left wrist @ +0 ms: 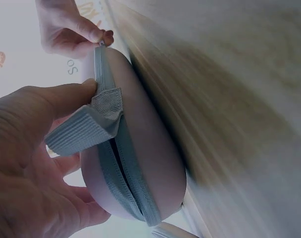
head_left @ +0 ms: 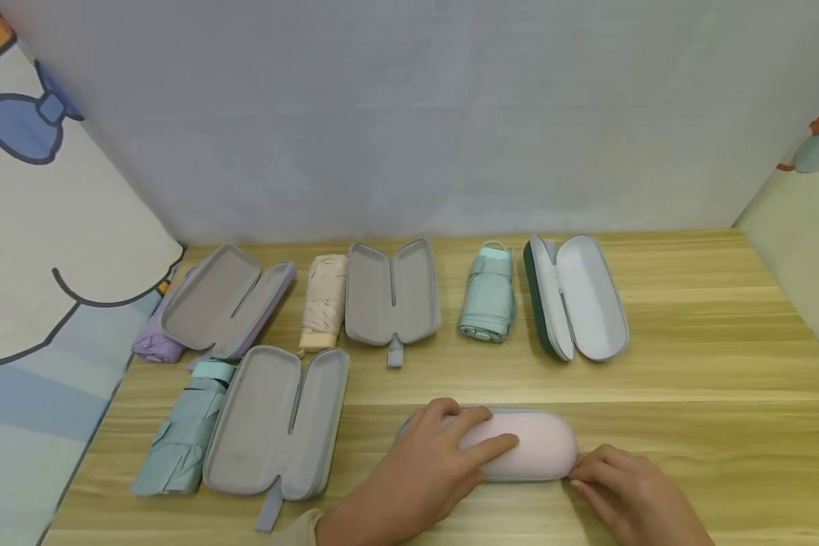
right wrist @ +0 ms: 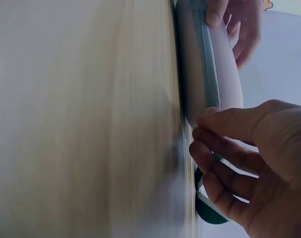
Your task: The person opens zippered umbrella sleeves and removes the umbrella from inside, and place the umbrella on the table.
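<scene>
A pale pink hard zippered case (head_left: 542,447) lies lengthwise on the wooden table. My left hand (head_left: 430,462) grips it from above at its left part, thumb along the near side. In the left wrist view a grey fabric tab (left wrist: 83,131) sticks out from the case's edge by that thumb, and a dark gap (left wrist: 119,159) shows in the zipper band toward the left end. At the case's right end my right hand (head_left: 635,493) pinches the zipper pull, mostly hidden by the fingertips. The grey zipper band (right wrist: 210,69) runs between both hands.
Behind stand open grey-lined cases (head_left: 392,292), one green-backed case (head_left: 590,296), and folded umbrellas: beige (head_left: 324,299), mint (head_left: 487,296) and purple (head_left: 158,334). Left of my left hand are another open case (head_left: 255,425) and a teal umbrella (head_left: 180,436). A grey-white curtain (head_left: 450,129) closes the back.
</scene>
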{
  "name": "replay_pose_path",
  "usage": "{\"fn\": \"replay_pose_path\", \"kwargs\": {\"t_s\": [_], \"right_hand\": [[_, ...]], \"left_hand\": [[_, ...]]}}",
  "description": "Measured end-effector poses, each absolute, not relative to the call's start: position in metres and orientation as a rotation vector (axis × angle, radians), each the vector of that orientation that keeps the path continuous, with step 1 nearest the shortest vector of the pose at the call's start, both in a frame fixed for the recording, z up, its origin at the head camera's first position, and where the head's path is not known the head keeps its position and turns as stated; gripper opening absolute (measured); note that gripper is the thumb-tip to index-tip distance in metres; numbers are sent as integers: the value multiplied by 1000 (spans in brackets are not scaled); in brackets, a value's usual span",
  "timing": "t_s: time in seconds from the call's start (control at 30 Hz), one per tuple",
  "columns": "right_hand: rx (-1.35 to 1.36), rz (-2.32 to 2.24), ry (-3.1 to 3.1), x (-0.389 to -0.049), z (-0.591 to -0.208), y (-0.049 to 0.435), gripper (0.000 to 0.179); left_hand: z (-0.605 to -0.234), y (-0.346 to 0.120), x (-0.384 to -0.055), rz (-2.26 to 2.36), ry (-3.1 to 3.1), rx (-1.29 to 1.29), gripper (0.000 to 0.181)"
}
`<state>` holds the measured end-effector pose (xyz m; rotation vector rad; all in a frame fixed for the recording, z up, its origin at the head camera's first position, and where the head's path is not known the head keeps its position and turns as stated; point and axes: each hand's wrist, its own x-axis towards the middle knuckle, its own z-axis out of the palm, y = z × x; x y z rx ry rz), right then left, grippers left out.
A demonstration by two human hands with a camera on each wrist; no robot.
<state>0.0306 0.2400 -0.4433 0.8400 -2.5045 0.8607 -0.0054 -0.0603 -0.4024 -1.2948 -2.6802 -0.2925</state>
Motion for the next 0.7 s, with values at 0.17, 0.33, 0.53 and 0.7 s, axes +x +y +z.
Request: {"fn": "replay_pose_path", "kwargs": {"t_s": [0.17, 0.33, 0.53, 0.7], "right_hand": [[756, 858, -2546, 42, -448, 227, 12], [698, 875, -2591, 49, -454, 205, 14], [651, 866, -2554, 51, -456, 181, 21], [688, 855, -2559, 48, -454, 170, 12]], "left_hand": [[-401, -61, -5, -360, -2720, -1282, 55], [-403, -61, -6, -452, -2751, -1276, 54], [-398, -63, -11, -453, -2819, -1332, 55], [-391, -69, -20, -416, -2911, -1419, 57]]}}
